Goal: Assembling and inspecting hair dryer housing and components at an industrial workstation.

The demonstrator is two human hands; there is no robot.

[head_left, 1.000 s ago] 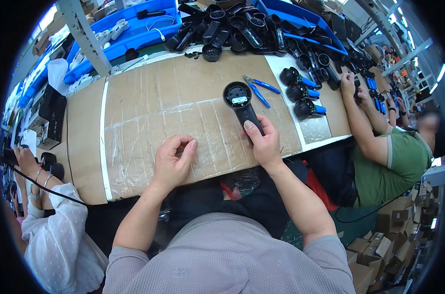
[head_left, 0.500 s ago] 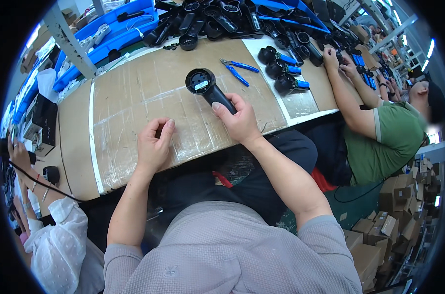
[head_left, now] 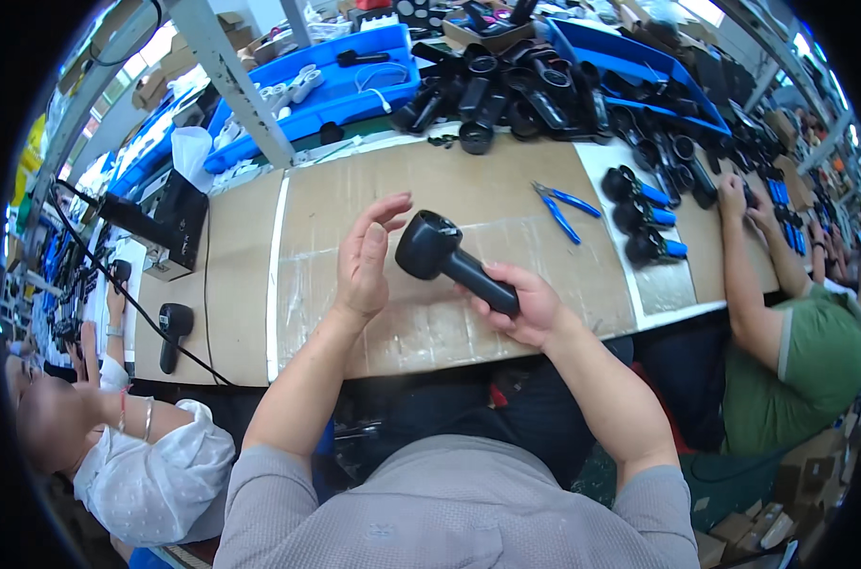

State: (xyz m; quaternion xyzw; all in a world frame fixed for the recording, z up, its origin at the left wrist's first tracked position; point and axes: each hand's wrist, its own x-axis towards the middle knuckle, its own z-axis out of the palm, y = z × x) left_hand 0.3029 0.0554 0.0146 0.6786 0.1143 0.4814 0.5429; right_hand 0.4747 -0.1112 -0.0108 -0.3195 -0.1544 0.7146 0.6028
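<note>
My right hand [head_left: 536,311] is wrapped round the straight handle of a black handheld device [head_left: 428,248], whose round, cup-shaped head points up and to the left above the table. The far rim of the head shows an opening, but its inside is mostly hidden. Just left of the head, my left hand [head_left: 364,264] is raised and open, fingers stretched upward, holding nothing. Beyond the device, to the right, lies a pair of blue-handled cutting pliers [head_left: 568,202] with the jaws apart.
Cardboard covers the table [head_left: 421,337]. Several blue-handled black devices [head_left: 639,216] lie at right, and a heap of black housings [head_left: 520,90] at the back. A blue tray [head_left: 335,106] stands far left, near a black box [head_left: 179,232]. People sit on both sides.
My right hand has turned the device so its round face no longer shows. My left hand has lifted toward the head and opened its fingers. The view has swung left.
</note>
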